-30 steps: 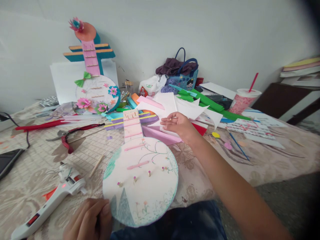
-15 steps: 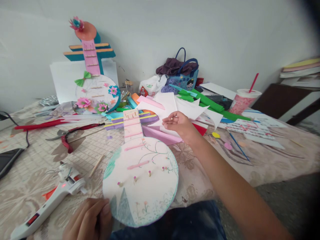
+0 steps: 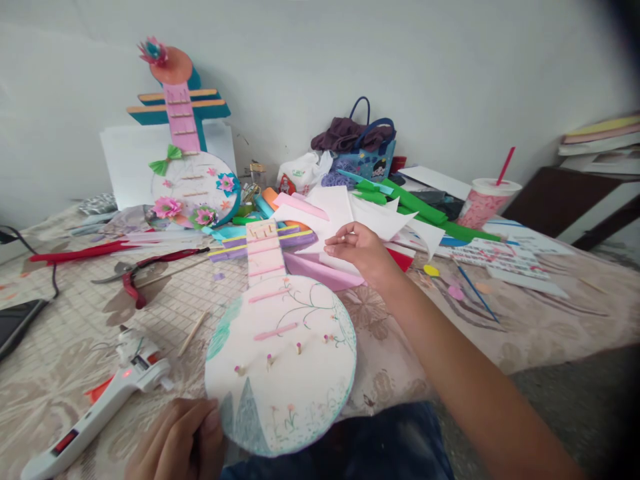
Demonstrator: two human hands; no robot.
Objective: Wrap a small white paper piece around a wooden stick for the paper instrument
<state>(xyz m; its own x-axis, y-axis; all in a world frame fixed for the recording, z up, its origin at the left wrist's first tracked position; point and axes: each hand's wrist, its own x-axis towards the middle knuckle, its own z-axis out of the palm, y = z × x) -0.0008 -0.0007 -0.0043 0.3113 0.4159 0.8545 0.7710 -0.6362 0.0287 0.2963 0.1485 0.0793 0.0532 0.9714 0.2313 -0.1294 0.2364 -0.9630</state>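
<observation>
A handmade cardboard lute (image 3: 295,393) lies in front of me, its round white body drawn with plants and grey-blue peaks. Several small pink-tipped pegs (image 3: 269,361) stick up from it, and pink strips cross the body and neck (image 3: 265,257). My left hand (image 3: 177,437) is closed at the body's lower left edge, thumb and forefinger against the rim. To the right of the neck, above loose paper sheets, is my right hand (image 3: 360,250). Its fingers are curled with the tips close together; whatever they hold, if anything, is too small to make out.
A white glue gun (image 3: 100,407) with a lit red light lies left, near red-handled pliers (image 3: 133,280) and a thin stick (image 3: 194,331). A decorated second lute (image 3: 193,190) leans at the back. A drink cup (image 3: 487,203) stands right; papers (image 3: 340,207) and a bag (image 3: 370,160) sit behind.
</observation>
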